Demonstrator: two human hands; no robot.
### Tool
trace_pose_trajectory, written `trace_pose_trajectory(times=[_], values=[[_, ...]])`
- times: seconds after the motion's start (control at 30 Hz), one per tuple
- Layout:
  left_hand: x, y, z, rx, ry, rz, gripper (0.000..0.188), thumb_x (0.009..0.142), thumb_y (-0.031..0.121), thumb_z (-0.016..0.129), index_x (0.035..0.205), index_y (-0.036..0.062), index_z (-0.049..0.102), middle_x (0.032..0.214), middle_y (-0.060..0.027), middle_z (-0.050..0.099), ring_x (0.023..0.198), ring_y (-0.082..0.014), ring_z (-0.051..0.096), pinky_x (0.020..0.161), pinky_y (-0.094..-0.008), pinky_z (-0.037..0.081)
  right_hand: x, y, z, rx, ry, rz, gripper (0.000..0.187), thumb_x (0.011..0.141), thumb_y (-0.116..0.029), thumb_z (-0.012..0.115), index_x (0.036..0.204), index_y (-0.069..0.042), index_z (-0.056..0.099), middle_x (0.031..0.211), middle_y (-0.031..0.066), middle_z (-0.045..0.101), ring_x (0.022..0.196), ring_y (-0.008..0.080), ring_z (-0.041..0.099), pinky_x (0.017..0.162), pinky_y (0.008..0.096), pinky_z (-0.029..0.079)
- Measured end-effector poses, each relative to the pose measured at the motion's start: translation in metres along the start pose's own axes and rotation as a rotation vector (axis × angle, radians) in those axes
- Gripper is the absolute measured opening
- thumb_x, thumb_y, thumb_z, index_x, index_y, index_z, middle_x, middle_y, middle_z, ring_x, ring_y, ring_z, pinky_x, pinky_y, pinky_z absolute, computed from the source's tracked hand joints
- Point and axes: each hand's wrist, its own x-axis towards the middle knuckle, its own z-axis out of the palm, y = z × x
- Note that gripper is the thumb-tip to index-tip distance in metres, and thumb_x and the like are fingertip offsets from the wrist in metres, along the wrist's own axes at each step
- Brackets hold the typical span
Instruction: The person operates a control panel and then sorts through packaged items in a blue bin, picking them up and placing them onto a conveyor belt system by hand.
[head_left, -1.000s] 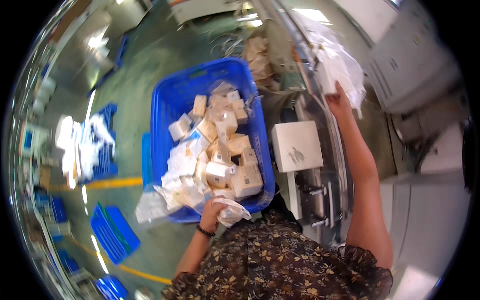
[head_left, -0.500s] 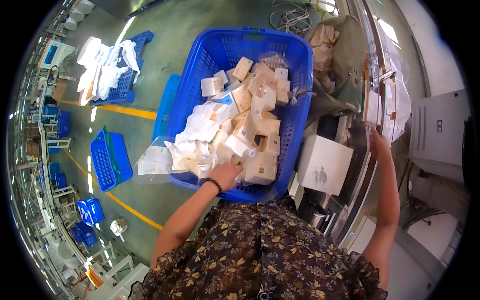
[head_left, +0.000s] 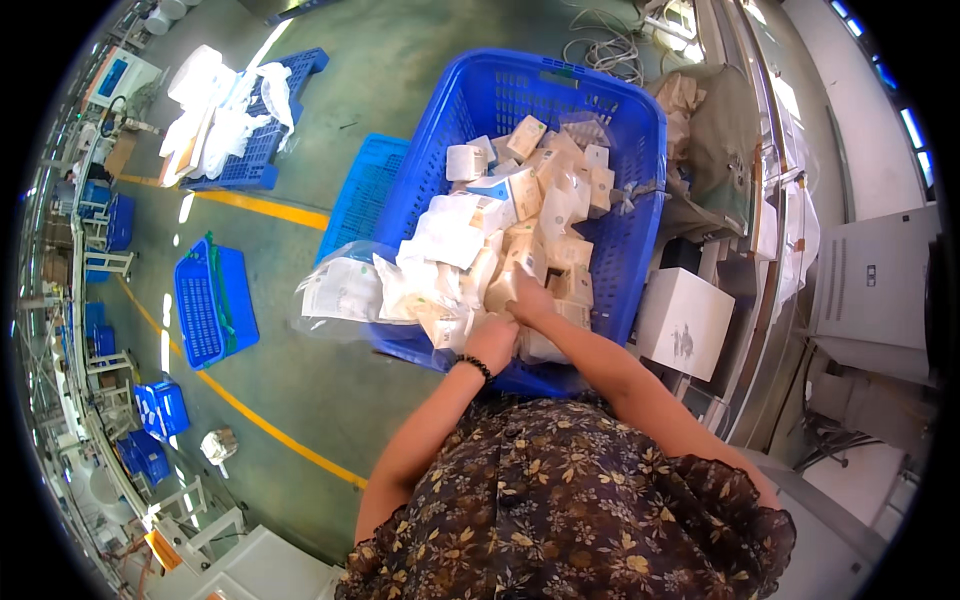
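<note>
A large blue plastic basket (head_left: pixel 440 110) stands before me, heaped with small cream and white cardboard boxes (head_left: pixel 526 137) and crumpled white plastic bags (head_left: pixel 452 232). Both of my hands are together over its near end. My right hand (head_left: pixel 533 302) is closed, its fingers against a small cream box (head_left: pixel 505 284) in the pile. Just left of it and lower, my left hand (head_left: pixel 491 343), with a dark bead bracelet at the wrist, is curled; what its fingers grip is hidden. A clear bag with a white sheet (head_left: pixel 341 290) hangs over the basket's left rim.
To the right, a white carton (head_left: pixel 686 323) stands beside a long metal-edged conveyor or bench (head_left: pixel 752 350). Behind it is a grey-green sack (head_left: pixel 718 145) with brown paper. Leftward on the floor are a light blue crate (head_left: pixel 362 195), a smaller blue basket (head_left: pixel 205 310) and a blue pallet (head_left: pixel 262 140).
My right hand has come from the bench on the right into the basket, beside my left hand. The left stays at the basket's near end. The whole view has shifted slightly.
</note>
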Motion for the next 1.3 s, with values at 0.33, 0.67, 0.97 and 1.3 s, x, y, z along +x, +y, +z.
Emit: trace_pose_trajectory(times=[0.33, 0.67, 0.97, 1.3], values=[[0.009, 0.06, -0.082, -0.995, 0.56, 0.037, 0.035, 0.096, 0.031, 0.055, 0.116, 0.0022, 0.056, 0.101, -0.0149, 0.065, 0.085, -0.0247, 0.063, 0.076, -0.0332, 0.05, -0.15, -0.052, -0.181, 0.344, 0.549, -0.505, 0.049, 0.097, -0.035, 0.053, 0.133, -0.002, 0.048, 0.105, 0.0185, 0.067, 0.092, 0.0345, 0.064, 0.084, 0.0373, 0.048], [0.003, 0.069, -0.038, -2.216, -0.295, 0.329, 0.044, 0.101, 0.032, 0.042, 0.132, 0.0011, 0.046, 0.118, -0.0115, 0.061, 0.101, -0.0228, 0.062, 0.083, -0.0351, 0.054, -0.169, -0.046, -0.156, 1.115, 0.581, -0.334, 0.013, 0.088, -0.01, 0.064, 0.099, -0.003, 0.066, 0.086, 0.0052, 0.068, 0.079, 0.0113, 0.062, 0.072, 0.0248, 0.047], [-0.009, 0.094, -0.081, -0.47, 0.963, 0.076, 0.037, 0.099, 0.029, 0.049, 0.076, 0.0001, 0.054, 0.064, -0.0164, 0.052, 0.061, -0.0326, 0.05, 0.057, -0.0407, 0.04, -0.176, -0.038, -0.131, 2.059, 0.035, 0.154, 0.049, 0.089, -0.013, 0.065, 0.133, -0.002, 0.045, 0.121, 0.0141, 0.058, 0.112, 0.018, 0.056, 0.089, 0.0308, 0.046], [0.05, 0.129, -0.063, -2.246, 0.213, -0.265, 0.033, 0.1, 0.029, 0.046, 0.106, 0.0002, 0.06, 0.1, -0.0123, 0.067, 0.097, -0.0253, 0.064, 0.085, -0.04, 0.052, -0.241, 0.007, -0.166, 1.215, 0.749, 0.03, 0.053, 0.087, -0.01, 0.066, 0.136, 0.001, 0.047, 0.122, 0.0136, 0.061, 0.109, 0.0187, 0.058, 0.095, 0.0306, 0.045]])
